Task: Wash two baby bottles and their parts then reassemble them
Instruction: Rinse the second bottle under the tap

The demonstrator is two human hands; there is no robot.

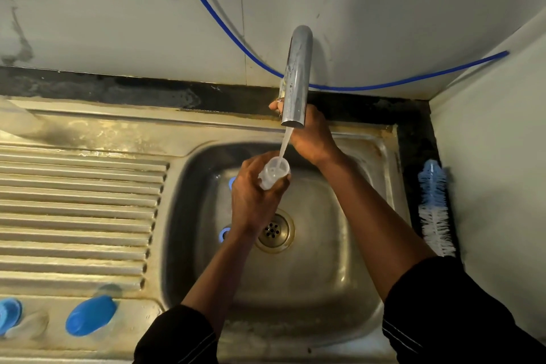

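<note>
My left hand (pixel 254 198) grips a clear baby bottle (pixel 274 172) over the sink basin (pixel 319 269), its open mouth tilted up under the stream of water. The water runs from the steel tap (pixel 297 77). My right hand (pixel 310 134) reaches behind the spout, fingers curled round something hidden by the tap. Two blue parts (pixel 225 234) lie in the basin, mostly hidden under my left forearm. On the near left rim stand a blue bottle cap (pixel 90 315) and another blue-topped piece (pixel 9 315).
A blue and white bottle brush (pixel 434 207) lies on the dark ledge right of the sink. The ribbed draining board (pixel 76 216) spreads to the left. A blue hose (pixel 236 35) hangs across the wall behind the tap. The drain (pixel 274 230) sits mid-basin.
</note>
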